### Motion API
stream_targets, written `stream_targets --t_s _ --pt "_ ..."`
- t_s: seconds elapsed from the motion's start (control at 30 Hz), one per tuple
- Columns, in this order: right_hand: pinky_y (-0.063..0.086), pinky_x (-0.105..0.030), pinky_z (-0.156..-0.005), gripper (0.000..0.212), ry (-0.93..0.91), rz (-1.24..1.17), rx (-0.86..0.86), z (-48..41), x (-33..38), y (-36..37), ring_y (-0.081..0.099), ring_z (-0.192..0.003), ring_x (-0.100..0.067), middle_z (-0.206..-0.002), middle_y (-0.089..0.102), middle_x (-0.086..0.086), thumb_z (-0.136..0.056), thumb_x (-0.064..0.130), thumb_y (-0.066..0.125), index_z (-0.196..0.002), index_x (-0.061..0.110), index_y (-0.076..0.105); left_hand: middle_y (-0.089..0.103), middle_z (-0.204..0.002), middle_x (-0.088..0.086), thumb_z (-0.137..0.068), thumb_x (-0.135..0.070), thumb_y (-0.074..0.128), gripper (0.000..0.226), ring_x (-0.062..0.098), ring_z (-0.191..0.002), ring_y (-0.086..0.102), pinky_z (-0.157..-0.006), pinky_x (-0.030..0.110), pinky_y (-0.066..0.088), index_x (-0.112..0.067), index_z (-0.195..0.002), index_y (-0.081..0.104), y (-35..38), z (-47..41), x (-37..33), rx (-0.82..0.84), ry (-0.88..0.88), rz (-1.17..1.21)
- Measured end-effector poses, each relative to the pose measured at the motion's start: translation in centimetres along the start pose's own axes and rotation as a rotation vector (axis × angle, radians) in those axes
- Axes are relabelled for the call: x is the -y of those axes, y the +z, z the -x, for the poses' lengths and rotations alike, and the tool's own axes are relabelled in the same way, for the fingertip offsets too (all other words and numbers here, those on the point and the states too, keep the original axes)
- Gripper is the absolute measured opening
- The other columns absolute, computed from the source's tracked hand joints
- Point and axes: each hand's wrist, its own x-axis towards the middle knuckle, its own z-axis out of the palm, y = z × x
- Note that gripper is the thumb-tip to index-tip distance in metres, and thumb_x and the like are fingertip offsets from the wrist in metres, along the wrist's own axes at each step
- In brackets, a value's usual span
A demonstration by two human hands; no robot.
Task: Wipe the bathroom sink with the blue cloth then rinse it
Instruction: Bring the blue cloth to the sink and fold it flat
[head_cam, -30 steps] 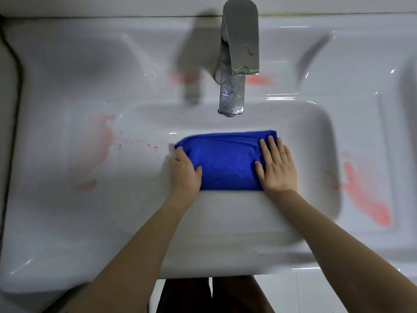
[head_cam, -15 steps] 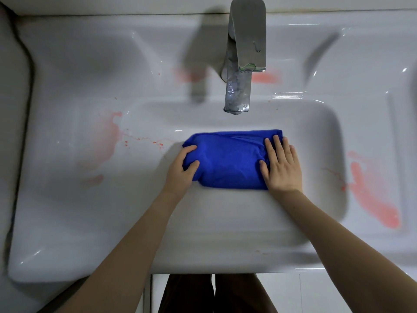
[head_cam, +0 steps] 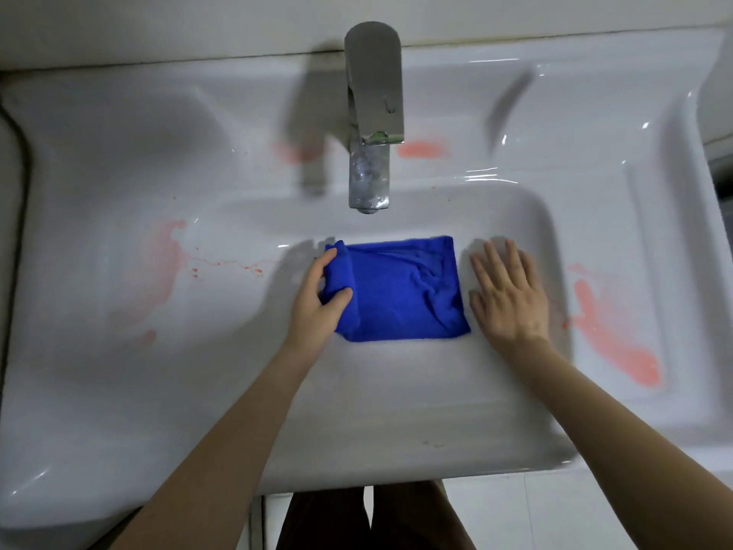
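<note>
A folded blue cloth point(head_cam: 404, 291) lies in the basin of the white bathroom sink point(head_cam: 396, 391), below the chrome faucet point(head_cam: 373, 113). My left hand point(head_cam: 317, 299) grips the cloth's left edge, thumb on top and fingers curled under a lifted fold. My right hand point(head_cam: 509, 295) lies flat with straight fingers on the basin just right of the cloth, apart from it. No water runs from the spout.
Pink-red stains mark the sink: a smear on the left ledge point(head_cam: 158, 267), a streak on the right ledge point(head_cam: 618, 343), and a patch beside the faucet base point(head_cam: 422, 149). Small red splashes trail toward the basin. A wall runs behind the faucet.
My right hand slid off the cloth onto the bare basin to its right. My left hand has curled around the cloth's left edge and lifted a fold.
</note>
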Motion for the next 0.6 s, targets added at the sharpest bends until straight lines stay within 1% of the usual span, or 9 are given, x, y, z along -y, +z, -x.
stream_targets --t_s 0.07,0.2,0.27,0.33,0.4,0.43,0.5,0.53,0.6 --pt "0.006 -0.043 -0.121 0.061 -0.025 0.025 -0.013 0.4 -0.7 0.2 0.026 -0.145 -0.037 -0.153 0.038 -0.015 -0.094 0.032 0.028 -0.147 0.005 0.040 0.055 -0.133 -0.005 -0.087 -0.007 0.065 0.064 0.006 -0.118 0.056 -0.100 0.026 0.046 -0.034 -0.141 0.043 3.1 -0.2 -0.7 0.037 0.041 -0.016" --pt "0.012 -0.045 -0.118 0.061 -0.042 0.040 -0.024 0.2 -0.6 0.7 0.029 -0.144 -0.039 -0.152 0.040 -0.015 -0.092 0.030 0.030 -0.146 0.004 0.041 0.049 -0.127 -0.011 -0.086 -0.017 0.071 0.070 0.008 -0.110 0.056 -0.100 0.023 0.042 -0.029 -0.146 0.037 9.9 -0.9 -0.8 0.175 0.096 -0.180" --pt "0.008 -0.044 -0.118 0.061 -0.048 0.053 -0.037 0.2 -0.7 0.8 0.031 -0.143 -0.039 -0.151 0.041 -0.015 -0.092 0.030 0.029 -0.145 0.004 0.043 0.042 -0.132 -0.008 -0.089 -0.025 0.068 0.071 0.006 -0.087 0.059 -0.092 0.022 0.045 -0.029 -0.150 0.031 12.0 -1.0 -0.3 0.261 0.168 -0.371" --pt "0.005 -0.043 -0.119 0.060 -0.056 0.072 -0.046 0.2 -0.7 0.9 0.032 -0.142 -0.039 -0.151 0.041 -0.016 -0.092 0.029 0.029 -0.145 0.003 0.043 0.045 -0.129 -0.004 -0.093 -0.022 0.062 0.063 0.006 -0.071 0.055 -0.083 0.020 0.047 -0.030 -0.149 0.033 12.4 -0.8 0.0 0.247 0.245 -0.417" --pt "0.002 -0.043 -0.119 0.061 -0.055 0.086 -0.043 0.1 -0.7 1.0 0.031 -0.143 -0.039 -0.151 0.041 -0.016 -0.091 0.029 0.030 -0.145 0.003 0.043 0.052 -0.124 -0.004 -0.094 -0.010 0.056 0.052 0.007 -0.079 0.057 -0.083 0.020 0.049 -0.023 -0.143 0.043 11.8 -0.5 0.2 0.142 0.293 -0.377" --pt "0.000 -0.042 -0.119 0.061 -0.052 0.097 -0.034 0.1 -0.7 1.1 0.030 -0.143 -0.039 -0.152 0.040 -0.016 -0.092 0.030 0.029 -0.145 0.003 0.042 0.054 -0.125 0.001 -0.092 -0.007 0.056 0.046 0.013 -0.089 0.059 -0.088 0.026 0.050 -0.017 -0.136 0.049 11.4 -0.5 0.6 0.068 0.342 -0.434" --pt "-0.001 -0.042 -0.119 0.062 -0.047 0.115 -0.022 0.1 -0.7 1.1 0.028 -0.144 -0.038 -0.153 0.039 -0.015 -0.092 0.031 0.026 -0.146 0.004 0.040 0.055 -0.128 0.013 -0.090 -0.014 0.060 0.036 0.031 -0.111 0.056 -0.103 0.042 0.045 -0.009 -0.125 0.056 11.0 -0.9 1.8 -0.015 0.469 -0.720" --pt "-0.001 -0.043 -0.119 0.062 -0.047 0.119 -0.022 0.1 -0.7 1.2 0.027 -0.145 -0.038 -0.153 0.038 -0.015 -0.092 0.031 0.026 -0.147 0.004 0.039 0.054 -0.134 0.015 -0.091 -0.023 0.058 0.039 0.035 -0.121 0.051 -0.108 0.045 0.040 -0.009 -0.127 0.057 11.1 -1.3 2.4 0.003 0.514 -0.852" --pt "0.001 -0.044 -0.119 0.062 -0.050 0.125 -0.025 0.1 -0.8 1.5 0.026 -0.145 -0.039 -0.154 0.037 -0.015 -0.093 0.031 0.025 -0.147 0.004 0.038 0.049 -0.147 0.010 -0.095 -0.036 0.043 0.049 0.032 -0.137 0.042 -0.114 0.049 0.034 -0.014 -0.139 0.051 11.7 -1.7 3.2 0.141 0.618 -1.033"
